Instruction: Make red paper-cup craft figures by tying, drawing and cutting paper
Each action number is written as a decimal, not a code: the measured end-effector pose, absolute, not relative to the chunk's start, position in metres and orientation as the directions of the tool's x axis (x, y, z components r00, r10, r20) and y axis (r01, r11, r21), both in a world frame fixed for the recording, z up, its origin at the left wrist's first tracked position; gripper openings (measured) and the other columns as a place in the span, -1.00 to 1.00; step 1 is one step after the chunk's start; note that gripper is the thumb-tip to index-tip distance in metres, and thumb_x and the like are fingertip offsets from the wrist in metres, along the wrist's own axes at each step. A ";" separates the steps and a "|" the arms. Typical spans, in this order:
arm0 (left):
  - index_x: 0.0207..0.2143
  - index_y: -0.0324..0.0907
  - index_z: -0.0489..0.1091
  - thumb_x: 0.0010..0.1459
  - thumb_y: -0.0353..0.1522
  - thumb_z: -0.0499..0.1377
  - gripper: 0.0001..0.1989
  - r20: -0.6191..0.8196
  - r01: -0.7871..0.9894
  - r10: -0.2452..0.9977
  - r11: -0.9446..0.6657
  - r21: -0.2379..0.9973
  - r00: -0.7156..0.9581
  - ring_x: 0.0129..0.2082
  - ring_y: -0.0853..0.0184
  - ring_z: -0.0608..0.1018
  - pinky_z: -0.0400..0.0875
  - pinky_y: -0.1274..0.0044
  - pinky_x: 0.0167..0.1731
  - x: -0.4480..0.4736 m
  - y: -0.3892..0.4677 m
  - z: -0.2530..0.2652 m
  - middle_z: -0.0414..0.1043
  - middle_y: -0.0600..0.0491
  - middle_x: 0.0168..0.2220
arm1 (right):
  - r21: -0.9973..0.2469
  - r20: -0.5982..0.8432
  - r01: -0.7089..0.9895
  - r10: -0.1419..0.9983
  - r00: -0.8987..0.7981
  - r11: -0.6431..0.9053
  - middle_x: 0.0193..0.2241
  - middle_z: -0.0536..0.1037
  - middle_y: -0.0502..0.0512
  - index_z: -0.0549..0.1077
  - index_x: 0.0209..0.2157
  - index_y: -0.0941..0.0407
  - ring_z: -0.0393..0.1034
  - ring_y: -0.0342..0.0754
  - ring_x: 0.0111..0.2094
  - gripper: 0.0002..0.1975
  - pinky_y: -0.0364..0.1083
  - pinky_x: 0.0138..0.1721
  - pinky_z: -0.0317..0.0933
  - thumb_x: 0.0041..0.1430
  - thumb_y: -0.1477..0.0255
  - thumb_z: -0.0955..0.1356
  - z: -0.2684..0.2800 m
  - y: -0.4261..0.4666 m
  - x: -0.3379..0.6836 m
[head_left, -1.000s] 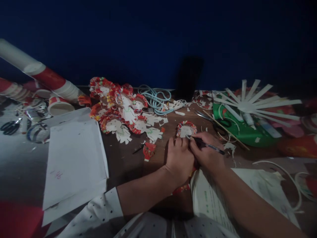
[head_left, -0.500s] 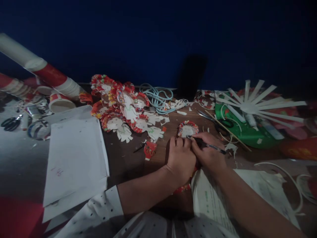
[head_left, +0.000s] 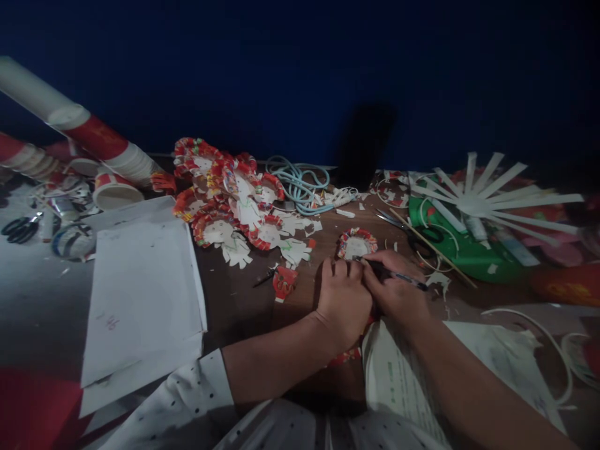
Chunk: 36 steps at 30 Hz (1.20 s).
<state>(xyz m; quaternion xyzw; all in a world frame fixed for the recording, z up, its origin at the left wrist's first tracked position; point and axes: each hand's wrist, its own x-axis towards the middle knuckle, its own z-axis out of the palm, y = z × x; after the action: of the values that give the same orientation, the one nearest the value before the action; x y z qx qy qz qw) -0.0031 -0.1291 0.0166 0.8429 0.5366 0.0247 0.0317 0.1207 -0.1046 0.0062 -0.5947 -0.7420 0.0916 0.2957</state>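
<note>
**Hands and pen at the paper-cup cutout**

Nearest us, printed paper sheets (head_left: 403,375) lie under our right forearm. Our left hand (head_left: 344,300) rests palm down on the table (head_left: 244,306), fingers curled, pressing a paper piece; what lies beneath it we cannot tell. Our right hand (head_left: 398,290) touches it on the right, fingers closed around a pen (head_left: 398,275) whose tip points left at a round cutout (head_left: 355,244) with a red frilled rim, just beyond both hands. A white envelope (head_left: 140,294) lies to the left. Farther left, a heap of similar cutouts (head_left: 229,206); behind it, a blue cable (head_left: 295,184). Far right, a green tray (head_left: 464,253) carries a white fan of strips (head_left: 478,200).
</note>
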 end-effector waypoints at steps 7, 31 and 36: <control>0.14 -0.30 0.27 0.21 -0.38 0.00 -0.56 -0.008 0.905 0.908 -0.417 0.085 0.419 -0.05 0.17 0.34 0.14 0.22 0.09 -0.003 -0.129 0.017 0.37 -0.13 -0.02 | -0.485 0.308 0.834 0.944 -0.119 0.263 -0.38 0.55 0.05 0.47 -0.34 0.05 0.45 -0.05 -0.32 -0.86 -0.11 -0.29 0.27 0.16 0.33 0.29 0.006 -0.105 0.122; 0.12 -0.30 0.29 0.20 -0.38 0.01 -0.56 -0.016 0.900 0.902 -0.428 0.085 0.431 -0.05 0.16 0.33 0.13 0.22 0.09 -0.004 -0.129 0.018 0.34 -0.15 -0.01 | -0.483 0.301 0.834 0.945 -0.126 0.265 -0.40 0.55 0.04 0.46 -0.36 0.04 0.45 -0.05 -0.35 -0.86 -0.09 -0.29 0.28 0.16 0.33 0.27 0.008 -0.104 0.121; 0.10 -0.32 0.30 0.20 -0.38 0.01 -0.57 0.002 0.897 0.900 -0.433 0.091 0.435 -0.06 0.15 0.33 0.15 0.22 0.09 -0.004 -0.129 0.017 0.36 -0.13 -0.02 | -0.481 0.307 0.834 0.943 -0.129 0.271 -0.40 0.55 0.05 0.46 -0.36 0.05 0.45 -0.05 -0.32 -0.85 -0.09 -0.28 0.28 0.17 0.34 0.28 0.008 -0.105 0.121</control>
<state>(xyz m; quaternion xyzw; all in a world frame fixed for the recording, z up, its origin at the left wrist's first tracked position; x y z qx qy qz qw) -0.0039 -0.1292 0.0172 0.8462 0.5309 0.0249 0.0380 0.1205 -0.1046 0.0076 -0.5961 -0.7452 0.0960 0.2831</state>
